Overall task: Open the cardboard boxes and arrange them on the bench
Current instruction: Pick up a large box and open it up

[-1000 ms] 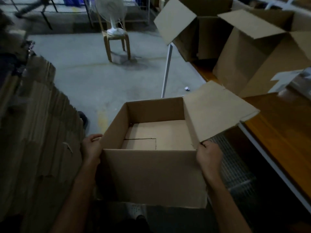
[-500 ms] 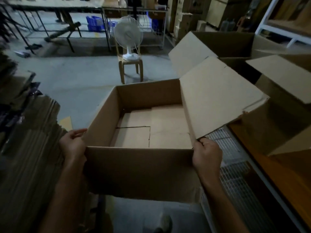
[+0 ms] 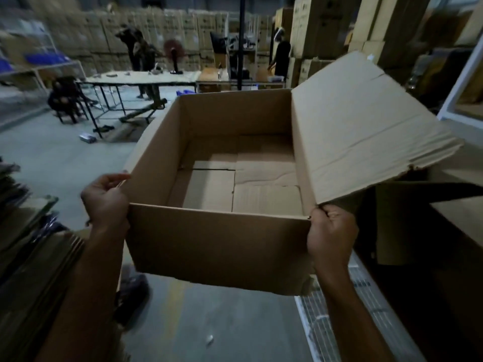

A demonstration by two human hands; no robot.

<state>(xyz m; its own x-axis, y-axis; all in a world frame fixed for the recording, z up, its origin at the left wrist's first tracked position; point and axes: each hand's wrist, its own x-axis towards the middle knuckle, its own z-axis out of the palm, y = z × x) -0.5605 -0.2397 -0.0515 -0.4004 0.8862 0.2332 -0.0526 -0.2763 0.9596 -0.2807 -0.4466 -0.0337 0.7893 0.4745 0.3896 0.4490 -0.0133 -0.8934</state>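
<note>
Holding one opened box (image 3: pixel 219 246) clear of the floor (image 3: pixel 235 330), long side crosswise: left hand (image 3: pixel 105 199) gripping its near-left corner, right hand (image 3: pixel 332 233) pinching its near-right corner under the raised flap (image 3: pixel 366 126), nearer the second box (image 3: pixel 457 218).

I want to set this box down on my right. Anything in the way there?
Yes: a second box stands just right of the right hand, partly under the flap of the held box. Beyond it I cannot tell.

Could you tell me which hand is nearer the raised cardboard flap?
Right. The right hand grips the corner below the raised brown cardboard flap; the left hand holds the opposite wall.
</note>
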